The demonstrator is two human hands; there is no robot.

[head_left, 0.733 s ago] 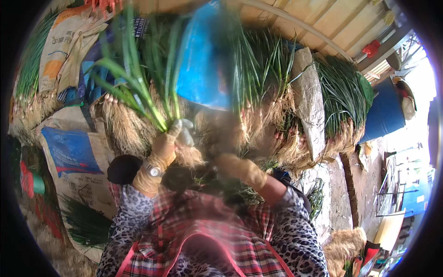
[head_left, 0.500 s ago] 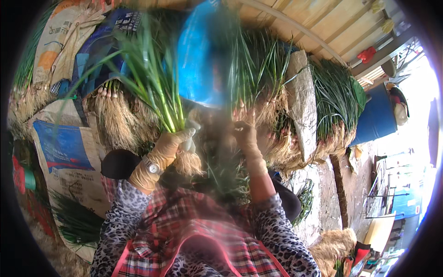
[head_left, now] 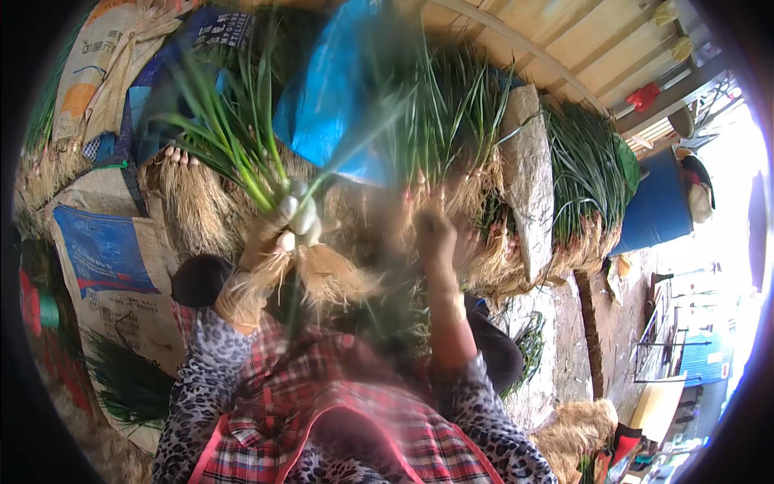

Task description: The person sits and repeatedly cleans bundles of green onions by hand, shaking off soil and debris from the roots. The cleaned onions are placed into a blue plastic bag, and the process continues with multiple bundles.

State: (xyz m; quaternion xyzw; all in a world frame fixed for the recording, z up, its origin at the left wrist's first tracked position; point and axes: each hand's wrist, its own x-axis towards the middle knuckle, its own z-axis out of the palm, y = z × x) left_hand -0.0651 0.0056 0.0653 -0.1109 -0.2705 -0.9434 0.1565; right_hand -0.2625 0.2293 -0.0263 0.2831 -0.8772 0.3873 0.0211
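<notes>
My gloved left hand (head_left: 260, 238), a watch on its wrist, is closed on a bunch of green onions (head_left: 258, 189), white bulbs and pale roots fanned out, leaves pointing up. My gloved right hand (head_left: 437, 238) is raised right of the bunch, at the roots of stacked green onions (head_left: 451, 141); its fingers look curled, but blur hides what they hold. A dark smudge veils the middle of the view.
Printed sacks (head_left: 113, 282) lie at left, a blue plastic sheet (head_left: 322, 97) behind the bunch. A pale sack strip (head_left: 526, 185) divides more onions (head_left: 592, 181) at right, beside a blue barrel (head_left: 657, 206). Concrete floor (head_left: 621, 315) shows at right.
The held bunch has swung leftward and upward, its bulbs and roots now turned more into view. My right hand has risen from low centre to the stacked onions' roots.
</notes>
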